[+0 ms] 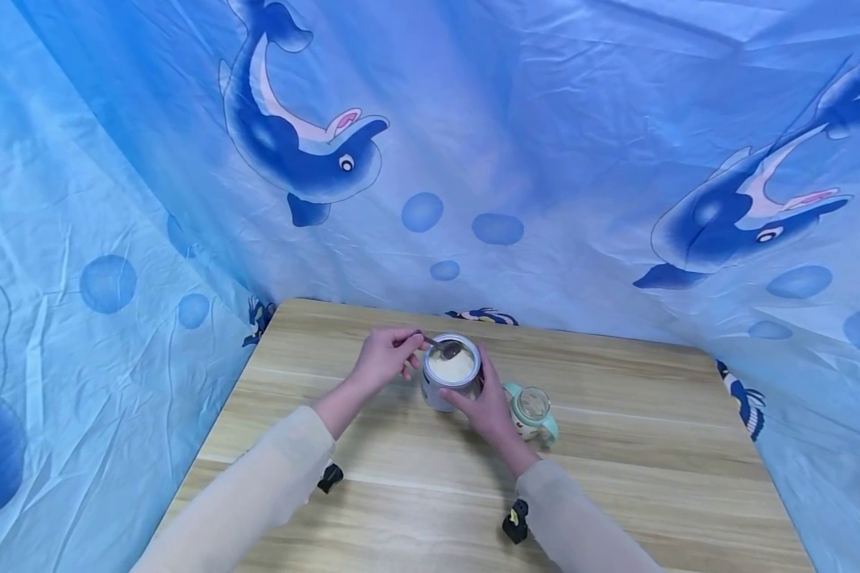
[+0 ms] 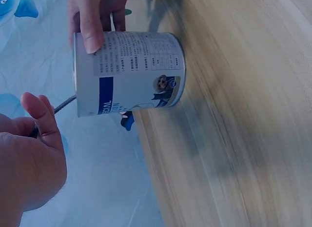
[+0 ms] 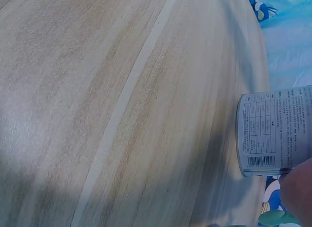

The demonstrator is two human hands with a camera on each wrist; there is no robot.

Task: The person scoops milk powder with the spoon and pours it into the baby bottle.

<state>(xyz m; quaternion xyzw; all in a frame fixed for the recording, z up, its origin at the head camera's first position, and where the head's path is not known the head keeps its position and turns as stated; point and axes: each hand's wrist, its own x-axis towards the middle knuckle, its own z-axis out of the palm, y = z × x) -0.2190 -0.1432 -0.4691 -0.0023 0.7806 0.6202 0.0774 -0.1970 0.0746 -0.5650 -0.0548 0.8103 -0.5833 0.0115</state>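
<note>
A white-and-blue can point(image 1: 435, 398) with a metal rim stands on the table, holding pale powder point(image 1: 453, 368). My left hand point(image 1: 389, 356) pinches the handle of a dark spoon point(image 1: 451, 348), whose bowl is over the powder within the can's mouth; contact with the powder cannot be told. From the right, my right hand point(image 1: 489, 404) grips the can, its thumb across the near side. In the left wrist view, printed text and an animal picture show on the can point(image 2: 141, 71). The right wrist view shows the can's point(image 3: 273, 132) barcode side; most of that hand is out of frame.
A cup point(image 1: 533, 404) with mint-green handles and a clear lid stands just right of my right hand. The wood-grain table point(image 1: 652, 430) is bordered by blue dolphin-print sheeting point(image 1: 466, 143) at the back and sides. Small black devices point(image 1: 516, 521) are at both sleeves.
</note>
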